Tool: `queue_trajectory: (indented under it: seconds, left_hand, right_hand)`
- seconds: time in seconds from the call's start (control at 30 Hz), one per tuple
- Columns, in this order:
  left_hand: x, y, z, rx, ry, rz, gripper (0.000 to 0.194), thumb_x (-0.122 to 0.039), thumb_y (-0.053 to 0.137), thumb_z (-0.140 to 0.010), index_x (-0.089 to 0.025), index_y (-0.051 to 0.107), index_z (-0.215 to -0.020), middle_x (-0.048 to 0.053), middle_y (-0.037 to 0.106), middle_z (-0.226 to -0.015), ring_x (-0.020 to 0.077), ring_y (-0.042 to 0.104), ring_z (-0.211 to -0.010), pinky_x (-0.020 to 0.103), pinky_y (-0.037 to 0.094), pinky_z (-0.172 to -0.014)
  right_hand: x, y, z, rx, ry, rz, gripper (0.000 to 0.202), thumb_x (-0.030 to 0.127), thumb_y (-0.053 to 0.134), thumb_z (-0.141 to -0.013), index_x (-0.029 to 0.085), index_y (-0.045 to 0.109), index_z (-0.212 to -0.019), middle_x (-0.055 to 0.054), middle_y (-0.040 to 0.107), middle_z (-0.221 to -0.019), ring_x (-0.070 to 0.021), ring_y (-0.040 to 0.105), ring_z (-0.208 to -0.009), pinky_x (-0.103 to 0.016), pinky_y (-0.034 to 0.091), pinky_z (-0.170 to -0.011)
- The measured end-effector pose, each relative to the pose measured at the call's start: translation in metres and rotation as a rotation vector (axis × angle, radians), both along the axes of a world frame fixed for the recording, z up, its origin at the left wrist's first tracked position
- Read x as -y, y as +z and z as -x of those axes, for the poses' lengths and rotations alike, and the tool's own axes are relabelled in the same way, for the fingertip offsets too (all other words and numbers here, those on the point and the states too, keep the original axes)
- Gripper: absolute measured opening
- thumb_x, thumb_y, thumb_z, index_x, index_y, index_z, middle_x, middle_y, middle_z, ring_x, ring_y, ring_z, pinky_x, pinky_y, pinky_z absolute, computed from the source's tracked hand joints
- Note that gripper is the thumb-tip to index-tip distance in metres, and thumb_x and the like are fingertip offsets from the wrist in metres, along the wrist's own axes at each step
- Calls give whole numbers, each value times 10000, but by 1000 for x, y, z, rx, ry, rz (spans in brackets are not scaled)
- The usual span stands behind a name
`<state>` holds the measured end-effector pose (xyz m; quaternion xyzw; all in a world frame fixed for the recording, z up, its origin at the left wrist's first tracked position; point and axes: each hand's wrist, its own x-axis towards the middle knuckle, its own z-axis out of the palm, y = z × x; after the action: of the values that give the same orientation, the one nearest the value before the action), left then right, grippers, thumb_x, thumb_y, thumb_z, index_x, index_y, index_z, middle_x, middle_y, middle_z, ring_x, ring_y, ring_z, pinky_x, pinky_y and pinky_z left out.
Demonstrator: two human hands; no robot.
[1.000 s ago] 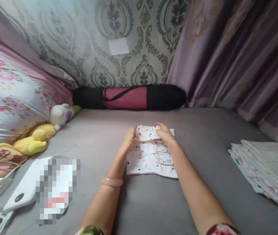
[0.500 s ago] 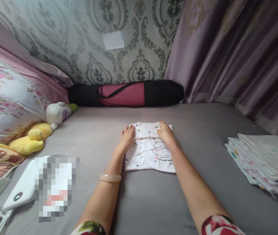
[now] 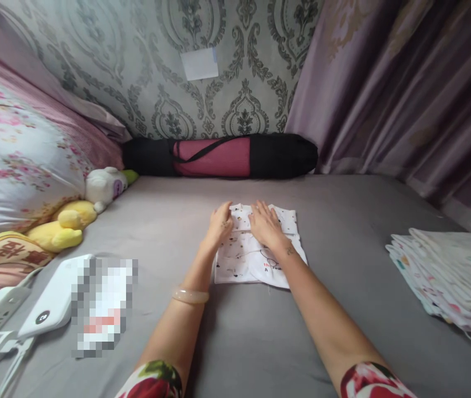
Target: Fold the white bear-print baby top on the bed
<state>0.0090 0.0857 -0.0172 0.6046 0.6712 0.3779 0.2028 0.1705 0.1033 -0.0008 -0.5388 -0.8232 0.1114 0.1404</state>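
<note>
The left hand (image 3: 220,222) and right hand (image 3: 266,224) touch a folded garment (image 3: 235,255).

left hand (image 3: 220,223): fingers forward, close together, bangle on forearm | right hand (image 3: 266,224): palm down, fingers slightly spread, dark mark at wrist | both arms (image 3: 177,331): reaching forward, converging, hands near each other but apart | sleeves (image 3: 152,378): floral, near elbows

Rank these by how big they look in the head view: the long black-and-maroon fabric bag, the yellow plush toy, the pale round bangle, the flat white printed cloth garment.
1. Black-and-maroon bag
2. White printed garment, partly covered by the right hand
3. Yellow plush toy
4. Pale bangle
</note>
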Motion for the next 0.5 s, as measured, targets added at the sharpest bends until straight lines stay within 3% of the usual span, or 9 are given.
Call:
queue_trajectory:
  seconds: [0.13, 0.27, 0.5]
  left_hand:
    - [3, -12, -19, -246, -123, -11, 515, -150, 326, -905, -150, 449, -1406, 122, 451, -1488, 248, 319, -1430, 474, 147, -1194]
    - [7, -24, -20, -372, -87, 102, 536, -305, 310, -965, -88, 386, -1450, 184, 321, -1553, 300, 205, -1473, 494, 124, -1196]
    - [7, -28, -17, -500, -73, 236, 595, -411, 235, -990, -106, 312, -1495, 155, 239, -1590, 296, 129, -1490, 503, 128, -1195]
  right_hand:
    - [9, -10, 12, 12, 65, -3, 537, 310, 258, -1000, 123, 354, -1494, -126, 281, -1581, -271, 160, -1475, -474, 63, -1182]
    - [8, -24, 13, 13, 39, -37, 542, 321, 248, -994, 150, 360, -1496, -99, 299, -1577, -252, 182, -1469, -465, 37, -1182]
    - [5, -39, 11, 40, 33, -47, 540, 315, 252, -992, 149, 362, -1494, -94, 346, -1557, -248, 230, -1451, -468, 26, -1179]
